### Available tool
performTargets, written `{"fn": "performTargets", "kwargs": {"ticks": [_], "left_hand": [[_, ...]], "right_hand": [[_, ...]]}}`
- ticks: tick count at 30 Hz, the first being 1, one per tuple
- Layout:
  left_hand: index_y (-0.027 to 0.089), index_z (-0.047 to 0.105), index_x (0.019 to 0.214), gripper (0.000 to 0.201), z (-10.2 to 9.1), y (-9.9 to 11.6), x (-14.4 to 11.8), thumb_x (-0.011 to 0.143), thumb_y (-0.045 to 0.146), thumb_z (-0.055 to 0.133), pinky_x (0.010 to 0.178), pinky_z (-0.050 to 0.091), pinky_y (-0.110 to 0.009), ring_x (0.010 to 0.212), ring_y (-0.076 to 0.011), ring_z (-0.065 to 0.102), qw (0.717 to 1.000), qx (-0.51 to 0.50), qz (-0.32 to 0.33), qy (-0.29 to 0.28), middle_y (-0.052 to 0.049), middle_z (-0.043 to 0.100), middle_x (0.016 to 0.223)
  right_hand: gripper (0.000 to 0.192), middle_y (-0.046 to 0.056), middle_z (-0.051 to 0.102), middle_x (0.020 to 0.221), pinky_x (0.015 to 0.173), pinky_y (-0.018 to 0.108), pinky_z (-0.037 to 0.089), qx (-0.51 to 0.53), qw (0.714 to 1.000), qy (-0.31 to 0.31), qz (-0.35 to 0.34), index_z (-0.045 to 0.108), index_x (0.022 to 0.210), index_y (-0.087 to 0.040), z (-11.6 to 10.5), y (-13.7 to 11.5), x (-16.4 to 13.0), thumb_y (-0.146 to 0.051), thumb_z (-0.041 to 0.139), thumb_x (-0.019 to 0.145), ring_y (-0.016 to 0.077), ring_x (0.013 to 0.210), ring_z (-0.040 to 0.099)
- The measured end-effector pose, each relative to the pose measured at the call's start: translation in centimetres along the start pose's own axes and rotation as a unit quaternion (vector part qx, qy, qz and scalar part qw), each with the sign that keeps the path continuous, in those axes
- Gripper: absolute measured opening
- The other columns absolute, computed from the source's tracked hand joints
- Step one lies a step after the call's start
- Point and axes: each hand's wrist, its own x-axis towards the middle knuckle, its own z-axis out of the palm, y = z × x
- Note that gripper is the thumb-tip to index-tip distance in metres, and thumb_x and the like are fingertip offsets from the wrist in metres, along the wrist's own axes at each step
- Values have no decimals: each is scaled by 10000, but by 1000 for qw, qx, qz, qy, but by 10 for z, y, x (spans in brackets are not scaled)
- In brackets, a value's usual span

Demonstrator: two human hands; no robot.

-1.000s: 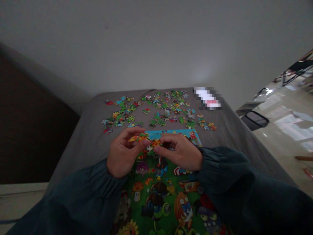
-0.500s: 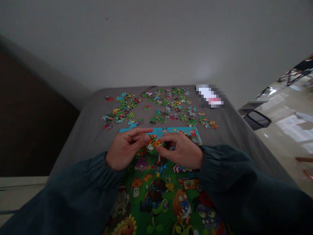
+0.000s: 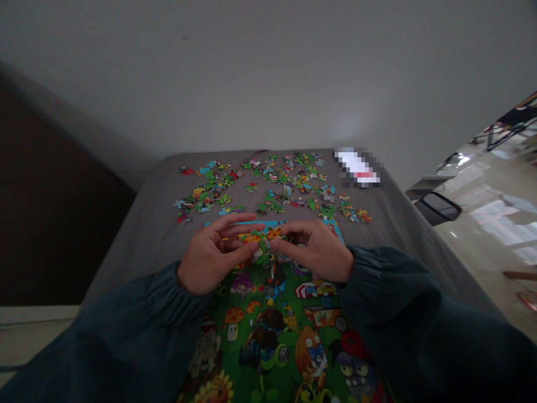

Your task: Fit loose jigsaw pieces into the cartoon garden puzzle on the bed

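My two hands meet over a colourful cartoon sheet, which lies on a grey cloth. My left hand (image 3: 210,254) has its thumb and fingers nearly closed, pinching an orange-and-green puzzle piece (image 3: 250,237), with the upper fingers stretched out flat behind it. My right hand (image 3: 321,249) grips a second puzzle piece (image 3: 274,232), also orange on top, in a narrow pinch of thumb and forefinger. The two pieces are side by side above the far part of the cartoon sheet (image 3: 293,347); whether their edges touch or lock, I cannot tell.

Beyond the sheet, loose pieces (image 3: 205,193) are scattered over the grey cloth (image 3: 163,196), and a blurred-out phone (image 3: 357,167) lies at the far right.

To handle these well, I think I should hold each piece by its outer edge, keeping thumbs off the facing sides so tabs and notches show. Both should be level, with the orange parts matched. Light, even pressure seems best: forcing a tilted tab could bend the card, and any resistance would call for turning a piece.
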Motion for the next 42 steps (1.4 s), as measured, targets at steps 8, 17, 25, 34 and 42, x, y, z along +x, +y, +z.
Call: {"fn": "performTargets", "kwargs": {"ticks": [8, 17, 25, 34, 42], "left_hand": [[235, 599, 1245, 574, 6, 0, -6, 730, 319, 838, 522, 568, -168, 554, -68, 664, 1000, 3, 29, 6, -77, 692, 1241], [206, 599, 1225, 542, 7, 1, -8, 753, 352, 821, 516, 558, -170, 579, -103, 683, 1000, 19, 19, -8, -58, 732, 1035], [196, 618, 1197, 520, 7, -1, -7, 737, 325, 824, 570, 575, -161, 624, -86, 691, 998, 32, 48, -3, -57, 689, 1114], [186, 624, 1204, 480, 1, 0, -4, 771, 307, 795, 689, 602, -227, 793, -177, 750, 992, 97, 75, -30, -39, 764, 906], [207, 657, 1202, 423, -9, 9, -6, 825, 366, 761, 756, 596, -273, 809, -188, 749, 951, 256, 171, -17, -47, 789, 932]], "right_hand": [[298, -18, 552, 638, 551, 262, 398, 116, 991, -20, 56, 627, 759, -168, 5, 4, 1, -460, 669, 805, 105, 567, 483], [279, 5, 575, 771, 562, 262, 444, 114, 992, 45, 19, 672, 766, -164, 13, 2, -4, -440, 683, 801, 104, 608, 521], [219, -15, 554, 696, 533, 250, 390, 82, 994, 75, -8, 662, 736, -167, 16, 1, -5, -373, 668, 808, 92, 576, 480], [101, 16, 641, 724, 617, 269, 458, -61, 974, 149, -159, 698, 760, -174, 17, -4, -11, -229, 646, 827, 120, 644, 552], [87, 37, 666, 770, 647, 271, 491, -91, 941, 182, -271, 711, 800, -175, 21, 1, -10, -188, 632, 833, 131, 678, 601]]}}
